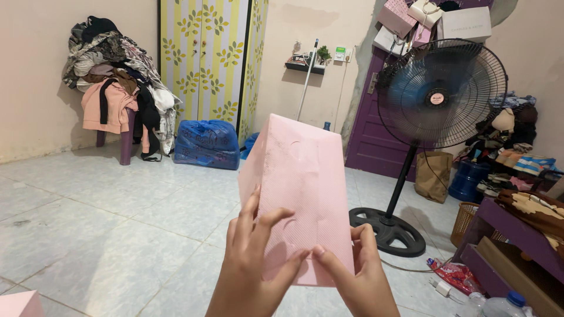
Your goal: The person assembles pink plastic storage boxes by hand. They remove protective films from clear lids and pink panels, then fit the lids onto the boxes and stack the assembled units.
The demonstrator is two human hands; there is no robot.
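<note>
left hand (pixel 249 267) grips pink bag (pixel 296 188) at near edge | right hand (pixel 358 276) pinches same edge | fan (pixel 440 94) right, beyond | tile floor (pixel 106 235) below

Standing fan (pixel 440 97), clothes pile (pixel 117 82), blue bag (pixel 207 144)

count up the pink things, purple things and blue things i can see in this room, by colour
pink: 3 — pink sheet held by the left hand and right hand, pink garment, pink corner
purple: 3 — purple door, purple stool, purple shelf unit
blue: 2 — blue bag, blue water jug
total: 8
</note>
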